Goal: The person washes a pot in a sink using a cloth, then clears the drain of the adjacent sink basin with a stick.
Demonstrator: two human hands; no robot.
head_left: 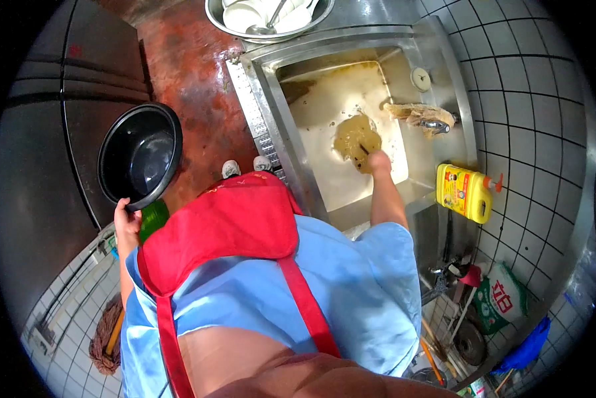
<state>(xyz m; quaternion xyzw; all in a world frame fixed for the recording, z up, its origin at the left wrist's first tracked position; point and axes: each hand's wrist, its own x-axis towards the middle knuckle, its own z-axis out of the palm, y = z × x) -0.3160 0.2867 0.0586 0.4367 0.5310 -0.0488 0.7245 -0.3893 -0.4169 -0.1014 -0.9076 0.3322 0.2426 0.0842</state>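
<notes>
My left hand (128, 220) grips the near rim of a round black basin (140, 156), held out at the left above the red floor. The basin looks empty, with a shiny wet inside. My right hand (378, 161) reaches down into the steel sink (341, 86), its fingers closed round a thin dark thing that I cannot make out. Murky brown water (357, 136) lies pooled in the sink just beyond that hand. A faucet wrapped in tan material (414, 114) points over the sink from the right.
A steel bowl of white dishes and a ladle (268, 20) stands past the sink's far edge. To the right are a yellow pump bottle (463, 192) and a green-and-white bag (502, 298). Dark cabinet doors (99, 86) line the left side. A mop (105, 331) hangs lower left.
</notes>
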